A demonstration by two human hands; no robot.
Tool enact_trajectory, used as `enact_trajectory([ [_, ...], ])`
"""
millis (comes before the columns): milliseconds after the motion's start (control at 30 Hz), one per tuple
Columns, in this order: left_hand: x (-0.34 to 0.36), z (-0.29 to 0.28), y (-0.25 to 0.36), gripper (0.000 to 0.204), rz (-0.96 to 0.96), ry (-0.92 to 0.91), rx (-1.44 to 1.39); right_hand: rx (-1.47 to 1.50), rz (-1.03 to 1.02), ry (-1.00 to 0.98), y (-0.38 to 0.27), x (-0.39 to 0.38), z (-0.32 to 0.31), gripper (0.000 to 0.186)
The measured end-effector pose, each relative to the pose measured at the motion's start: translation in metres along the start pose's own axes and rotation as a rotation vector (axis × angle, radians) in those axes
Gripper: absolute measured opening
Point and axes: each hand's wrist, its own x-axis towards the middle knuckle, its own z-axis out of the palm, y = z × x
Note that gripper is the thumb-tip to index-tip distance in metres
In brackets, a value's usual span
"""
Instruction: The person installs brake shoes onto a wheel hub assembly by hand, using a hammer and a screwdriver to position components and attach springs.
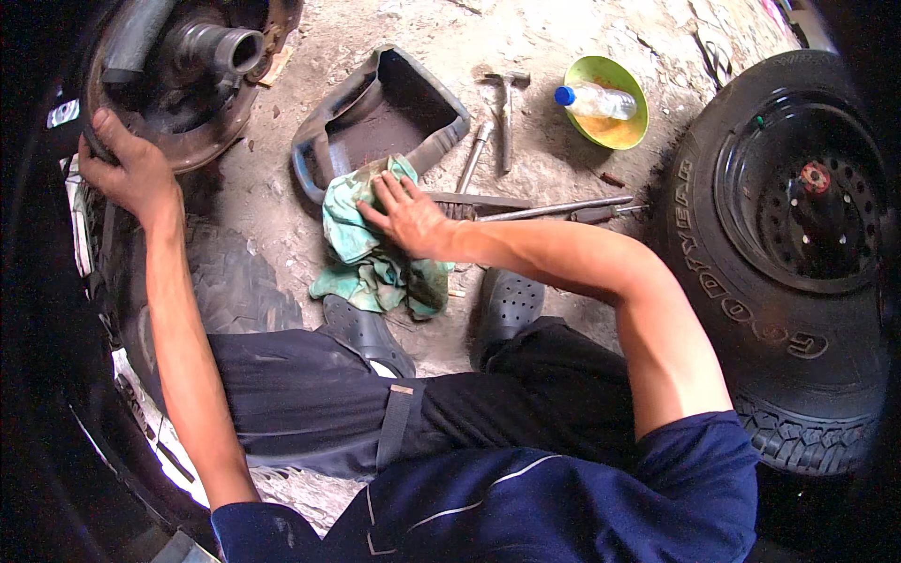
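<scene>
Beyond our navy shirt (601, 497), our right hand (411, 218) spreads on the green rag (349, 225) against the cut-open container (441, 143); our left hand (141, 174), well apart, curls at the rusty drum (208, 141), grip unclear. The wheel (788, 225) seems already off; what remains we can't tell.

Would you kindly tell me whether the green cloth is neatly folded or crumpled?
Crumpled: the green cloth lies in loose, irregular creases beneath the right hand.

One left hand (131, 176), one right hand (411, 220), one rag (349, 223), one hub (211, 47), one tub (437, 145), one hammer (507, 122), one bowl (619, 137), one bottle (603, 100), one rimmed wheel (784, 239), two clogs (513, 300), one shirt (526, 511), one pair of trousers (300, 380)
</scene>
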Motion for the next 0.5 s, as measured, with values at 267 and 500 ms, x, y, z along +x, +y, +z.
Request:
enact_trajectory([
  [267,0.005,-0.007,0.000,0.079,-0.014,-0.090,0.003,0.247,-0.167,0.266,-0.010,-0.010,-0.024,0.020],
  [500,0.002,-0.005,-0.005,0.080,0.033,-0.029,-0.012,0.397,-0.225,-0.052,-0.046,-0.059,0.000,0.025],
])
